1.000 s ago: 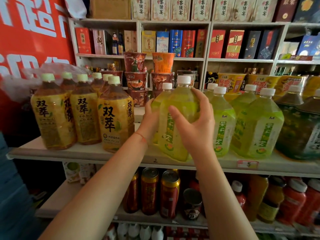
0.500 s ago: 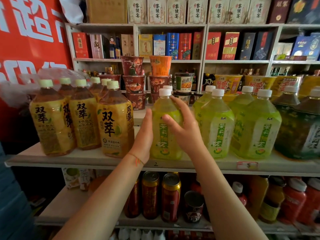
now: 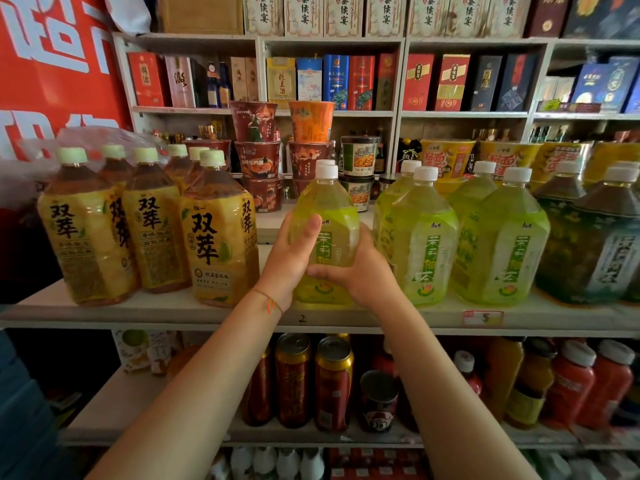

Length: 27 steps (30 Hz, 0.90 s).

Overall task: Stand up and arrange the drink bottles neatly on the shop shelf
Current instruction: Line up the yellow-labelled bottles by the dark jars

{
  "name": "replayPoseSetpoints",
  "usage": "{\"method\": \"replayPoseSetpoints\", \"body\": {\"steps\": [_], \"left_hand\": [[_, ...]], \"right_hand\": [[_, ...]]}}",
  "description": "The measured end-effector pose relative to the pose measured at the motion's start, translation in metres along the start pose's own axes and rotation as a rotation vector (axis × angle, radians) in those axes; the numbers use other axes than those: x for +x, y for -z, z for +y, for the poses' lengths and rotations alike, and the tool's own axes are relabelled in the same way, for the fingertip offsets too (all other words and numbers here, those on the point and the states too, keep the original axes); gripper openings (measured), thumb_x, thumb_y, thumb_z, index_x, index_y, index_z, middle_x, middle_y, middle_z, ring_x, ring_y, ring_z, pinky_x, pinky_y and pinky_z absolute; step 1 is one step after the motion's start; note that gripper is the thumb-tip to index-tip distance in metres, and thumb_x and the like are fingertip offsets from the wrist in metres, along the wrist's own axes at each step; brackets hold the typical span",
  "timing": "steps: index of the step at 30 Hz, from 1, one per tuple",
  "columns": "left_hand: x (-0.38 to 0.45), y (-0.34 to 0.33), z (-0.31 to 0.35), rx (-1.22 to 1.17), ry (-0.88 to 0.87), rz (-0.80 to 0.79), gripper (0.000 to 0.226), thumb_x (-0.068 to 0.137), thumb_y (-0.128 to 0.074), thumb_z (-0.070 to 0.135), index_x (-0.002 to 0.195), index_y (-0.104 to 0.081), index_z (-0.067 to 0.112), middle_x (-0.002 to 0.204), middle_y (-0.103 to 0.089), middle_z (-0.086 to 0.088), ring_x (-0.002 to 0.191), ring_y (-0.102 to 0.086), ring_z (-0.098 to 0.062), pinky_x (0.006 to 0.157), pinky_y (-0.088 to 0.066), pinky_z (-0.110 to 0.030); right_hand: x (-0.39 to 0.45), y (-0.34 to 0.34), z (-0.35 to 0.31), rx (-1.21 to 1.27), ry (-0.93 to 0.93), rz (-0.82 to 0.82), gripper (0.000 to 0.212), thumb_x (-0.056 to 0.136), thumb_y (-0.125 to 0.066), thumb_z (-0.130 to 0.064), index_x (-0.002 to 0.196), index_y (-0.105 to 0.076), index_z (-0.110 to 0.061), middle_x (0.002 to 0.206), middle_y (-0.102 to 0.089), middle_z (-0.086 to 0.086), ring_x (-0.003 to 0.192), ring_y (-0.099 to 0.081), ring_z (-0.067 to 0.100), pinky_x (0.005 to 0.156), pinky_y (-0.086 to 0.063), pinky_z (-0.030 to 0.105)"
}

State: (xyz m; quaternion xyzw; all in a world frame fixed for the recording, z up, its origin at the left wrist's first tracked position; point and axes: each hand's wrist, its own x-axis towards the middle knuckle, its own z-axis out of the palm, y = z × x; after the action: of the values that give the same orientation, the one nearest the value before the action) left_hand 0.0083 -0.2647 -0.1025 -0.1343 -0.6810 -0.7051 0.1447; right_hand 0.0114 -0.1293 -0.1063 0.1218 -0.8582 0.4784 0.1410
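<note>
Bottle (image 3: 325, 233) of pale green tea w/ white cap stands upright on the shelf (image 3: 138, 311), centre of frame, just above the "2" mark on the shelf edge. Both hands wrap it: left hand (image 3: 294, 258) curls round its left side w/ thumb across the front, right hand (image 3: 360, 271) cups the lower right, thumb laid over the label. Grip of each hand is closed onto the bottle, no gap showing. A 2nd white cap peeks out right behind it.

Just right: more green bottles (image 3: 419, 237) of the same kind in rows, then dark green bottles (image 3: 588, 251) at far right. To the left, apart by a gap, amber tea bottles (image 3: 214, 237) w/ yellow labels. Behind, centre: stacked noodle cups (image 3: 256, 147). Lower shelf, below the arms: red-gold cans (image 3: 332, 382). Upper left of frame: red banner (image 3: 52, 64).
</note>
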Motion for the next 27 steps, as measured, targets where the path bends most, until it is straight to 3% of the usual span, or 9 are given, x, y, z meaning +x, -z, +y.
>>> {"method": "replayPoseSetpoints", "body": {"steps": [7,10,13,15,18,21,23,25,27], "left_hand": [[0.008,0.003,-0.003,0.090,0.019,0.004,0.109,0.053,-0.057,0.097,0.147,-0.042,0.042,0.138,-0.060,0.016,0.127,-0.058,-0.008,0.107,-0.047,-0.041],[-0.009,-0.011,0.002,0.254,-0.001,0.206,0.097,0.076,-0.058,0.082,0.155,-0.030,0.033,0.155,-0.044,0.007,0.141,-0.042,-0.015,0.115,-0.039,-0.048],[-0.031,-0.039,0.009,0.536,-0.531,0.495,0.054,0.097,-0.059,0.017,0.147,-0.042,0.004,0.150,-0.042,-0.013,0.143,-0.037,-0.023,0.120,-0.034,-0.039],[-0.038,-0.065,0.008,0.690,-0.811,0.421,0.042,0.092,-0.055,-0.003,0.134,-0.055,-0.002,0.133,-0.055,-0.017,0.128,-0.050,-0.023,0.112,-0.040,-0.029],[-0.043,-0.100,0.007,0.748,-0.695,0.186,0.046,0.098,-0.055,0.003,0.144,-0.049,0.003,0.134,-0.054,-0.012,0.109,-0.054,-0.005,0.093,-0.048,-0.013],[-0.043,-0.120,0.002,0.726,-0.448,0.126,0.055,0.105,-0.048,0.018,0.157,-0.029,0.013,0.149,-0.042,-0.006,0.108,-0.028,0.019,0.084,-0.027,0.010],[-0.037,-0.125,0.002,0.730,-0.387,0.136,0.059,0.106,-0.047,0.020,0.160,-0.023,0.017,0.155,-0.038,-0.002,0.109,-0.020,0.023,0.082,-0.022,0.013],[-0.032,-0.127,0.003,0.707,-0.352,0.148,0.065,0.103,-0.055,0.021,0.160,-0.022,0.020,0.158,-0.036,0.001,0.126,-0.027,0.016,0.101,-0.029,0.003],[-0.025,-0.127,0.002,0.652,-0.307,0.153,0.068,0.100,-0.061,0.019,0.159,-0.026,0.020,0.158,-0.038,0.001,0.144,-0.035,-0.007,0.117,-0.038,-0.030]], "right_hand": [[0.002,-0.002,0.000,-0.082,-0.021,0.005,0.088,0.077,-0.081,-0.047,0.147,-0.034,-0.021,0.125,-0.064,0.000,0.112,-0.063,0.020,0.092,-0.054,0.035],[-0.016,0.013,-0.002,-0.226,0.212,0.284,0.042,0.095,-0.066,-0.032,0.131,-0.055,-0.013,0.110,-0.069,0.002,0.096,-0.066,0.017,0.081,-0.058,0.035],[-0.033,0.042,-0.002,-0.170,0.562,0.812,0.018,0.095,-0.057,-0.006,0.110,-0.067,-0.002,0.098,-0.066,0.006,0.083,-0.060,0.014,0.067,-0.051,0.022],[-0.034,0.061,0.006,-0.157,0.548,0.953,0.029,0.088,-0.057,0.001,0.117,-0.060,0.002,0.108,-0.059,0.014,0.094,-0.056,0.022,0.073,-0.047,0.024],[-0.033,0.079,0.029,-0.135,0.343,0.756,0.066,0.084,-0.064,-0.010,0.144,-0.036,-0.006,0.131,-0.044,0.018,0.117,-0.049,0.033,0.089,-0.049,0.038],[-0.038,0.085,0.045,-0.066,0.201,0.435,0.098,0.086,-0.075,-0.027,0.157,-0.008,-0.020,0.148,-0.031,0.014,0.131,-0.042,0.024,0.095,-0.041,0.028],[-0.038,0.088,0.048,-0.082,0.166,0.319,0.104,0.088,-0.073,-0.035,0.159,0.003,-0.024,0.156,-0.027,0.010,0.135,-0.041,0.021,0.093,-0.035,0.023],[-0.036,0.090,0.051,-0.134,0.167,0.280,0.103,0.090,-0.072,-0.034,0.159,0.004,-0.027,0.157,-0.028,0.009,0.133,-0.046,0.023,0.087,-0.038,0.023],[-0.033,0.091,0.053,-0.179,0.199,0.301,0.100,0.091,-0.071,-0.031,0.159,0.002,-0.027,0.156,-0.029,0.009,0.129,-0.052,0.026,0.081,-0.041,0.024]]}}
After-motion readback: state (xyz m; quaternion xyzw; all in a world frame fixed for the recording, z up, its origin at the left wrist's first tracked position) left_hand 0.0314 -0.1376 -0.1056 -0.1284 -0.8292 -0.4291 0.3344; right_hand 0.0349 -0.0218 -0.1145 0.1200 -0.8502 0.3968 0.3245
